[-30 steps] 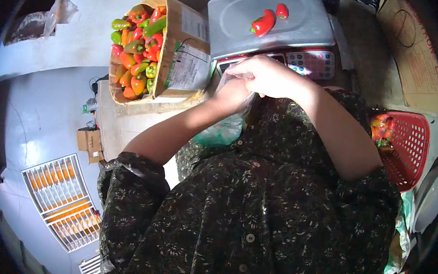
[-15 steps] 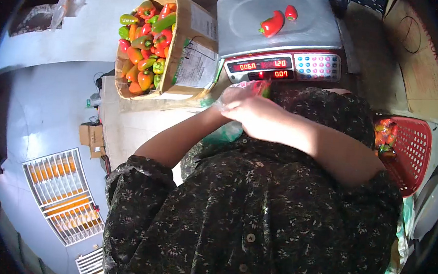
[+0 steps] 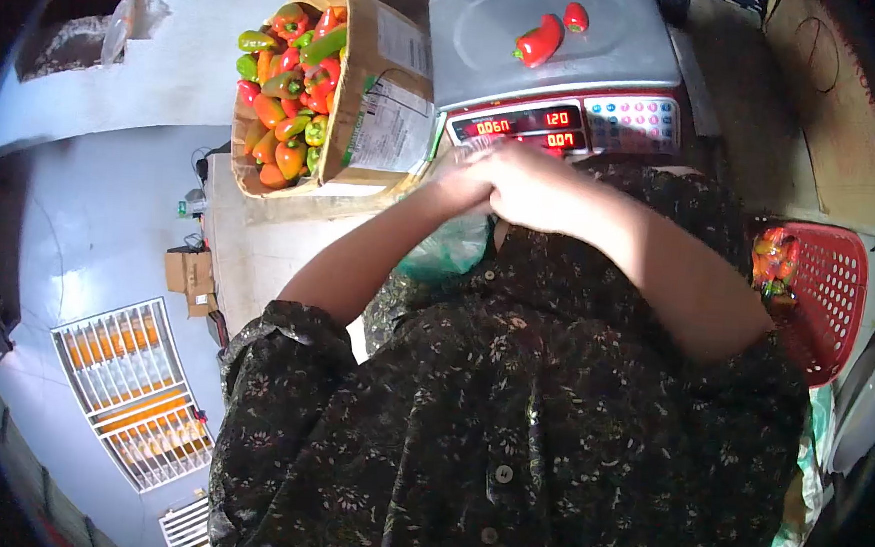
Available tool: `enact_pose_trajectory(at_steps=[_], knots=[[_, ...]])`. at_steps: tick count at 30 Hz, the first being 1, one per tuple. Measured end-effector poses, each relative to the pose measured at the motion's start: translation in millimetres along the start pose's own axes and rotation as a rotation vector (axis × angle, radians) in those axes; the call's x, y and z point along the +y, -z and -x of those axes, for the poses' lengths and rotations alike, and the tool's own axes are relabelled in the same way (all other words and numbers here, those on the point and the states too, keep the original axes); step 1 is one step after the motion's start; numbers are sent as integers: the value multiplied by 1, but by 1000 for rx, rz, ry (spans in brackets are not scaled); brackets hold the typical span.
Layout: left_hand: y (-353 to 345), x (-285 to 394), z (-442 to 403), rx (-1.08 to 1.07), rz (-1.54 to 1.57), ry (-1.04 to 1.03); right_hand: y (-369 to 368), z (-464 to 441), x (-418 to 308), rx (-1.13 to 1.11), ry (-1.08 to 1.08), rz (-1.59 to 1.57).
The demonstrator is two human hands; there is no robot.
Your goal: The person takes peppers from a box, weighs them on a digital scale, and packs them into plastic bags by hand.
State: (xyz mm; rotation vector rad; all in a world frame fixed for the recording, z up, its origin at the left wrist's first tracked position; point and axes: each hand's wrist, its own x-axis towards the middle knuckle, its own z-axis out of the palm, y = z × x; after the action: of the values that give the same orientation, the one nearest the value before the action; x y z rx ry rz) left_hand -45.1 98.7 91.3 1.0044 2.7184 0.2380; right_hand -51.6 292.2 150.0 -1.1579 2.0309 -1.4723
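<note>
My left hand (image 3: 460,183) and my right hand (image 3: 523,179) meet in front of the scale display, fingers closed together around clear plastic that is mostly hidden. Just beyond them, two red peppers (image 3: 540,41) lie on the metal pan of a digital scale (image 3: 471,45), whose red digits are lit. To the left of the scale stands a cardboard box (image 3: 393,100) tilted toward the left, full of red, orange and green peppers (image 3: 292,114). Below my hands a greenish plastic bag (image 3: 446,249) rests near my lap.
At the right is a red perforated basket (image 3: 829,297) with bagged peppers (image 3: 776,262) inside. A large cardboard piece (image 3: 833,107) stands behind it. Small brown boxes (image 3: 192,281) lie at the left, and a barred window (image 3: 134,395) is farther off.
Compared with half a second ago, my hands have risen toward the scale and partly cover its display. The red item seen at my hands then is now hidden.
</note>
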Motion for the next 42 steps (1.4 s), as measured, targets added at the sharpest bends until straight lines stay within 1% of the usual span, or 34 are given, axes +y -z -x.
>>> enact_pose_trajectory(at_steps=[1,2,3,5,6,7,9,10,13,14,17,18,19,21,23,24,25,27,28,29,30,31,32,33,34,35,36,37,38,39,40,42], knots=[[9,4,-6,78,148,32,-1,-3,6,42,-54,-38],[12,0,-13,-98,367,194,0,-4,13,29,-129,-113],[21,4,-17,-128,424,188,10,-5,9,16,-200,-182],[39,12,-27,-191,539,181,20,-7,7,2,-279,-220],[41,18,-28,-200,475,220,19,-9,9,-5,-276,-196],[40,21,-28,-210,409,255,16,-10,12,-1,-242,-204],[33,24,-26,-118,440,207,10,-9,16,12,-179,-221],[28,23,-24,-79,418,183,13,-8,9,-25,-224,-152],[14,17,-12,21,271,117,0,-13,18,156,162,61],[8,14,-12,-29,404,222,1,-10,20,71,43,-18],[4,14,-12,-21,477,207,3,-11,25,119,96,11],[-3,11,-12,-4,455,167,19,-6,2,-12,-147,-163],[-10,9,-12,13,434,126,20,-7,5,4,-113,-215],[-13,10,-14,-35,185,20,25,-7,5,4,-160,-358],[-5,14,-23,-165,-275,-109,26,-6,5,29,-161,-334],[-6,15,-24,-114,-225,-91,27,-5,5,46,-162,-319],[-8,16,-25,-63,-173,-76,26,-4,6,56,-117,-322],[-34,7,-19,22,135,54,20,-4,7,70,-24,-332],[-15,23,-15,222,202,-90,23,-4,1,26,-2,-218],[-7,28,-20,140,339,51,22,-4,2,38,18,-216],[-2,31,-25,55,476,191,21,-6,7,107,83,-196],[-12,19,-24,11,399,94,23,-6,9,174,146,-179],[-21,7,-23,-25,325,-5,31,-3,10,182,98,-172],[52,42,-31,-246,315,40,45,0,5,190,51,-166],[85,46,-39,-439,311,29,54,3,7,204,18,-249],[105,37,-43,-478,363,-38,65,0,14,113,-186,-399],[142,51,-47,-531,929,297,68,-1,26,202,-141,-319],[169,43,-54,-539,948,258,71,-2,38,291,-93,-239],[183,29,-62,-357,878,125,77,-6,48,295,-89,-224],[183,16,-72,-94,772,73,80,-9,53,297,-84,-208],[176,16,-89,158,739,154,85,-6,46,265,-97,-267],[133,-19,-121,236,455,39,83,-7,52,233,-106,-226]])
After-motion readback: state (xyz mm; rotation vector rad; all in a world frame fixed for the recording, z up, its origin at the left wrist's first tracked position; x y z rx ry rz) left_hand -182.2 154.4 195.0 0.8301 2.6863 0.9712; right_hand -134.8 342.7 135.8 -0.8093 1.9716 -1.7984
